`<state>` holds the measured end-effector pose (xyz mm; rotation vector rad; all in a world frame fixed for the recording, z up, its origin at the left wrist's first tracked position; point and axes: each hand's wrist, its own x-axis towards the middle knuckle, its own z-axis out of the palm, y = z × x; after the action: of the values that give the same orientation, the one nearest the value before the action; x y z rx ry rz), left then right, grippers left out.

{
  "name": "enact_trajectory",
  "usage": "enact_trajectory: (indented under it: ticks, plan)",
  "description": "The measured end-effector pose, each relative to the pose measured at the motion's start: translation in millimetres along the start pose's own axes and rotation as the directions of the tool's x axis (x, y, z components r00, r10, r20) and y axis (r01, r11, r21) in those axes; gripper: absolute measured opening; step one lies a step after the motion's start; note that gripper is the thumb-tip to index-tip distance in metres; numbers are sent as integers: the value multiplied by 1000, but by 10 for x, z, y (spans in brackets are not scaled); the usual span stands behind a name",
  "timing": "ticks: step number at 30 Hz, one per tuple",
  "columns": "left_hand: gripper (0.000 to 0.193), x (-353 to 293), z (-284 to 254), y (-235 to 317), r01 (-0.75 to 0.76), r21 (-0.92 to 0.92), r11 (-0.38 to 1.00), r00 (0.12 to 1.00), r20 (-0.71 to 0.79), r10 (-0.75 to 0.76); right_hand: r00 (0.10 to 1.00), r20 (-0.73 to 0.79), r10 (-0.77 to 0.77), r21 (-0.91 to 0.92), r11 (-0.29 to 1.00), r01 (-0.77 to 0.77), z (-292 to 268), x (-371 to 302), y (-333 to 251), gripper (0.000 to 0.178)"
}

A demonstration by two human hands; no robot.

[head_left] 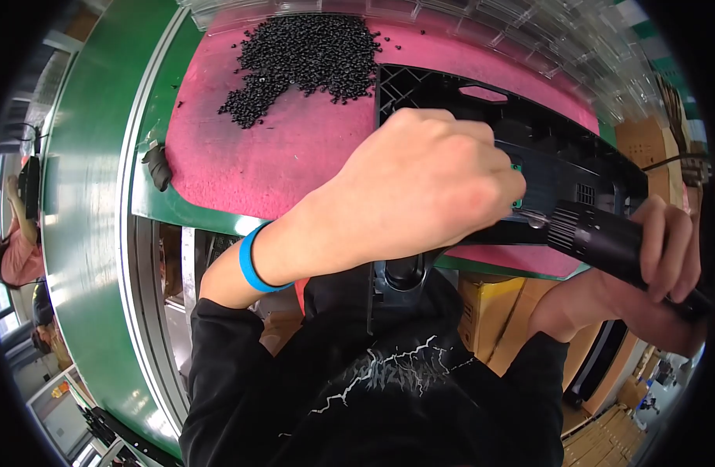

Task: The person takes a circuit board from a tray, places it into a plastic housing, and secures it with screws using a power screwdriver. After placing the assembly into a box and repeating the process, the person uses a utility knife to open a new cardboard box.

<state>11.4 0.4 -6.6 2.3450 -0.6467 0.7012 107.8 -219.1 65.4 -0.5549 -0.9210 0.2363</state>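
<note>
My left hand (pixel 443 183) is closed, knuckles up, over a black plastic housing (pixel 560 124) with a slot cut near its far edge. What its fingers hold is hidden; a small green piece (pixel 517 185), perhaps a circuit board, shows just past them. At the right, my right hand (pixel 669 253) wraps round a black cylindrical electric screwdriver (pixel 595 240). The tool lies nearly level, its tip pointing left toward my left hand, close to the housing's near side. Whether the tip touches anything cannot be made out.
A pink mat (pixel 241 163) covers part of the green table (pixel 85 257). Small black pieces (pixel 311 50) are heaped at its far side. Clear plastic trays (pixel 544 39) stand behind. A dark wrapped lump (pixel 159 167) sits by the mat's left edge. Cardboard boxes (pixel 646 144) are at right; a person (pixel 22 249) is far left.
</note>
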Motion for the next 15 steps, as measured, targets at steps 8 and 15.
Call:
enact_trajectory:
  ticks: [8, 15]
  plan:
    - [17, -6, -25, -18, -76, -68, 995, 989, -128, 67, 973, 218, 71, -62, 996, -58, 160, 179, 35, 58]
    - [13, 10, -283, -117, 73, 64, 995, 976, -212, -58, 989, 80, 125, 36, 991, -128, 185, 239, 303, 43]
